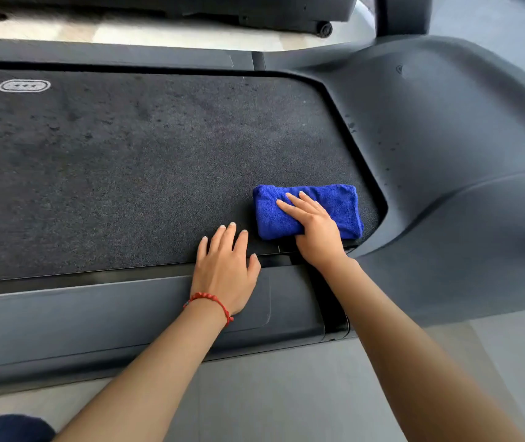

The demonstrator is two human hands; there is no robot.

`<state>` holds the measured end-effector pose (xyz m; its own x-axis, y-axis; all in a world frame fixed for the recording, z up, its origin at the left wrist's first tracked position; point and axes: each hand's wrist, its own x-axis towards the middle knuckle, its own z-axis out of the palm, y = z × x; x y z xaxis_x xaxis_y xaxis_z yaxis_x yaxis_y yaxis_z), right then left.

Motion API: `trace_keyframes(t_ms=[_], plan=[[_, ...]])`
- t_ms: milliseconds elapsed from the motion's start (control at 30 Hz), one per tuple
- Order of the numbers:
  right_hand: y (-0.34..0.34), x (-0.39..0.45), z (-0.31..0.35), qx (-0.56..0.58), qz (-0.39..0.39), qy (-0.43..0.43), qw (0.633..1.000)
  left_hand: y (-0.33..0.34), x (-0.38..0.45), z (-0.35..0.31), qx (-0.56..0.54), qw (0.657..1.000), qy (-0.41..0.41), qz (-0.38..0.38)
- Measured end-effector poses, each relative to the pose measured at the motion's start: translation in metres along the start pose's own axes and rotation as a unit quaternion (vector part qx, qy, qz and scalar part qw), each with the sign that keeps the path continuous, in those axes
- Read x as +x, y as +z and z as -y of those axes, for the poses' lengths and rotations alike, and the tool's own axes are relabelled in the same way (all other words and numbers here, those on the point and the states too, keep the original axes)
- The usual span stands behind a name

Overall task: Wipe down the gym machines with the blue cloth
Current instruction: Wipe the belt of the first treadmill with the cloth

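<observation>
Nearest us, the left hand [226,269] with a red bracelet [212,302] lies flat, fingers straight, across the treadmill's side rail [95,314] and belt [127,161] edge. At two o'clock from it, the right hand [313,226] presses the folded blue cloth [334,205], fingers straight, near the motor cover [446,138].

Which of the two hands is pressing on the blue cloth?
The right hand lies flat on the folded blue terry cloth. The left hand, wearing a red bead bracelet, rests beside it, apart.
</observation>
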<state>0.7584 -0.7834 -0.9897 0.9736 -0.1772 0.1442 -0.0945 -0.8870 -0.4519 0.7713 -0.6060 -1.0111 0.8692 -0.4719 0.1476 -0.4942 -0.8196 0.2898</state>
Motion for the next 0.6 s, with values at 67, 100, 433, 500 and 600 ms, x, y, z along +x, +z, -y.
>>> trace_keyframes(t_ms=[67,100,433,500,600], plan=[[0.0,-0.007,0.001,-0.006,0.001,-0.003,1.0,0.001,0.0,0.001,-0.005,1.0,0.012,-0.004],[0.0,-0.011,0.002,-0.008,-0.002,-0.006,1.0,0.001,0.0,0.001,-0.01,1.0,0.016,-0.005],[0.001,-0.03,0.005,-0.059,-0.013,-0.054,0.997,-0.006,-0.003,0.003,-0.066,0.994,0.061,-0.066],[0.004,-0.03,0.004,-0.067,-0.052,-0.06,0.995,-0.008,-0.003,0.004,-0.06,0.994,0.06,-0.064],[0.007,-0.03,0.005,-0.103,-0.117,-0.09,0.984,-0.013,-0.002,0.008,-0.045,0.996,0.054,-0.062]])
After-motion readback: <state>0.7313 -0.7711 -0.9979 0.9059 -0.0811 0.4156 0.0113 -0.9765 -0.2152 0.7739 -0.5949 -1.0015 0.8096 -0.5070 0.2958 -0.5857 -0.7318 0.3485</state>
